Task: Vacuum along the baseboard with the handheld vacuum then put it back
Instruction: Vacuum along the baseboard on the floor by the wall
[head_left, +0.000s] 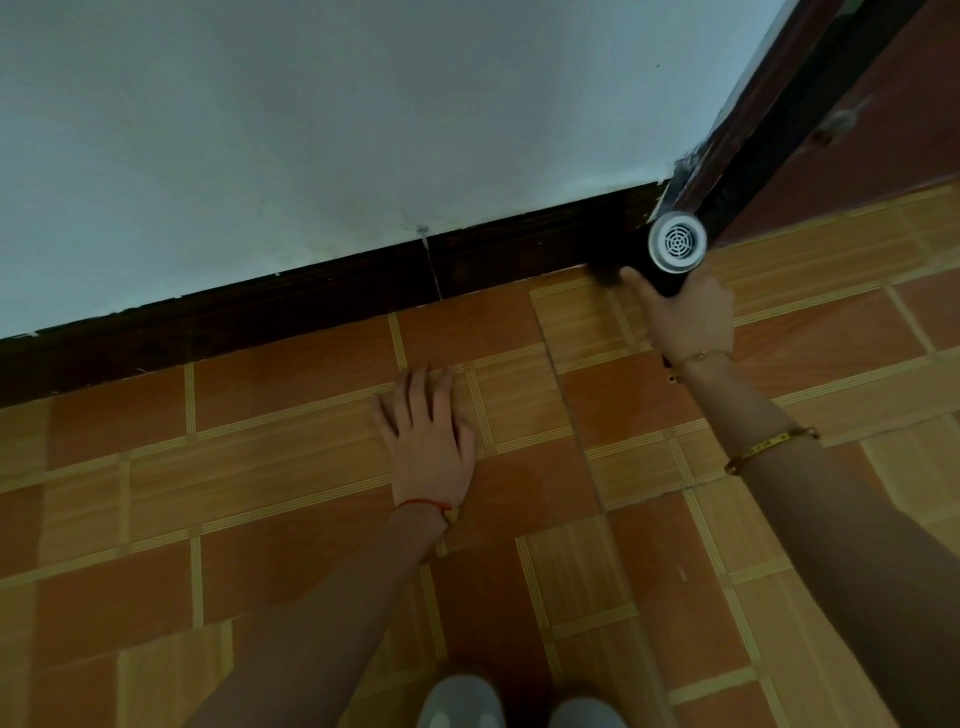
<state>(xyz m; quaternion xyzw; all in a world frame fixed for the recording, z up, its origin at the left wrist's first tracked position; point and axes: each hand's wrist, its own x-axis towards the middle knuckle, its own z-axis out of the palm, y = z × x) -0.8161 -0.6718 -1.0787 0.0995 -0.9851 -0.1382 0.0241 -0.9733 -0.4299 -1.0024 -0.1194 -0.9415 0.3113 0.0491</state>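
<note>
Handheld vacuum at the door-end of the baseboard, held in your right hand.

Your right hand (685, 317) wraps its curled fingers round the dark body of the handheld vacuum (672, 249), just behind the white grilled end cap, with the nose down against the baseboard (311, 306) beside the door frame (737, 140). It looks like a rigid, light, one-hand plastic tool; the smooth barrel may twist, so keep hold of the dark body, not the cap. Your left hand (428, 441) lies flat, fingers straight, on the tiled floor (285, 467), holding nothing.
</note>
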